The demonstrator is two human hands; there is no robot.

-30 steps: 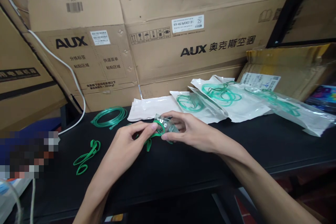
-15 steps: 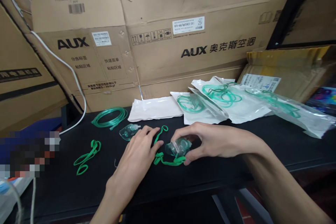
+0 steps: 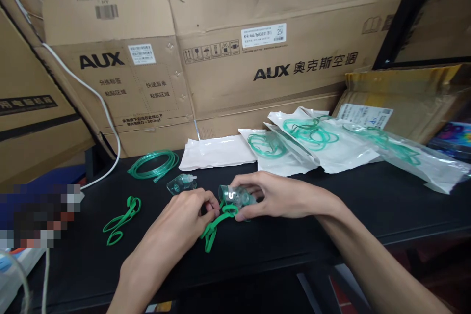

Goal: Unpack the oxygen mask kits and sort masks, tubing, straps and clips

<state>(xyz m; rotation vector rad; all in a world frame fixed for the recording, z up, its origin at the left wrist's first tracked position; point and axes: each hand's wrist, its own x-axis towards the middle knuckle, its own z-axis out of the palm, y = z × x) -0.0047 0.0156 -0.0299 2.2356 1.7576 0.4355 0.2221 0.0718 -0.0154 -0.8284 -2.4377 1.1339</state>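
Note:
Over the middle of the black table, my right hand (image 3: 268, 195) grips a clear green oxygen mask (image 3: 237, 197) from its right side. Beside it my left hand (image 3: 193, 213) is closed, thumb and forefinger pinched on a green elastic strap (image 3: 215, 226). The strap hangs in loops below the mask, one loop lying close to my right thumb. Whether the strap is joined to the mask cannot be made out. A second clear mask (image 3: 182, 183) rests just behind my left hand. Further left lies another green strap (image 3: 123, 221), loosely looped.
Coiled green tubing (image 3: 153, 164) lies at the back left. A white packet (image 3: 218, 152) and several bags with green tubing (image 3: 311, 132) line the back. Large cardboard boxes (image 3: 221, 78) stand behind the table (image 3: 279, 250). A white cable (image 3: 101, 100) hangs at the left.
My right hand has moved left with the mask and turned it. My left hand has closed from a spread pose onto the green strap, which has shifted left and down.

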